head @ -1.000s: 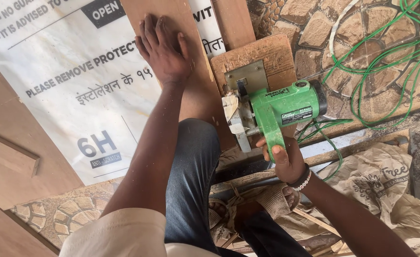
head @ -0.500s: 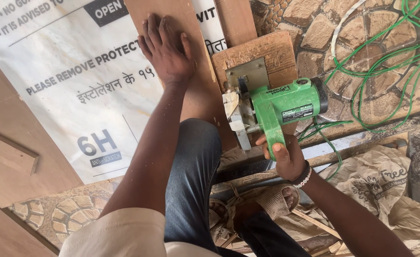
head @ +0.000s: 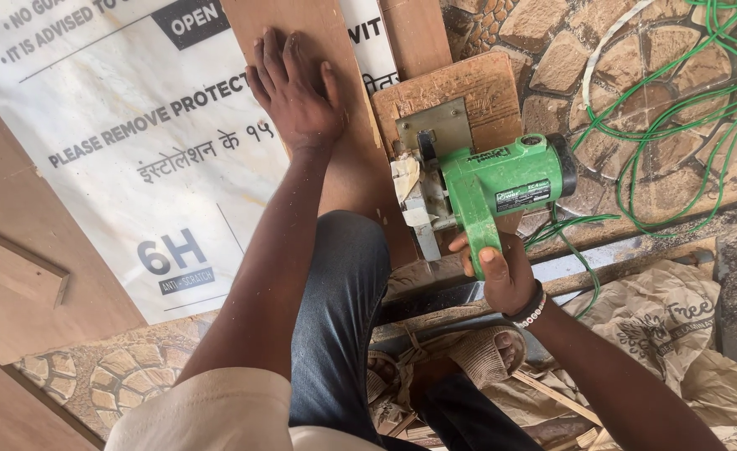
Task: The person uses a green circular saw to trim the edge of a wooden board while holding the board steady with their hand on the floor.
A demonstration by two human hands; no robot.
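From my remote seat I see the left hand (head: 295, 88) stretched well forward on a straight arm, palm down and fingers spread flat on the long brown plywood strip (head: 318, 50), pressing it without gripping anything. The right hand (head: 502, 271) sits closer to the body, wrist bent, fingers wrapped tight around the handle of the green electric circular saw (head: 493, 188), thumb lying along the grip. The saw stands just right of the strip, its grey metal base plate (head: 433, 125) resting on a dusty square offcut of brown board (head: 460, 88) that touches the strip's right edge. The strip runs from the knee in blue jeans (head: 343, 276) up out of the top of the view, lying over a white printed protective sheet (head: 126, 159) to its left. A green cable (head: 677, 117) lies in loose loops on the stone-patterned floor (head: 569, 58) to the right of the saw, near its motor end, so room on that side is tight. Below the right hand are a sandalled foot (head: 477, 355) and crumpled brown paper sacks (head: 669, 326). Flat wooden boards (head: 9, 267) fill the left edge, well apart from both hands.
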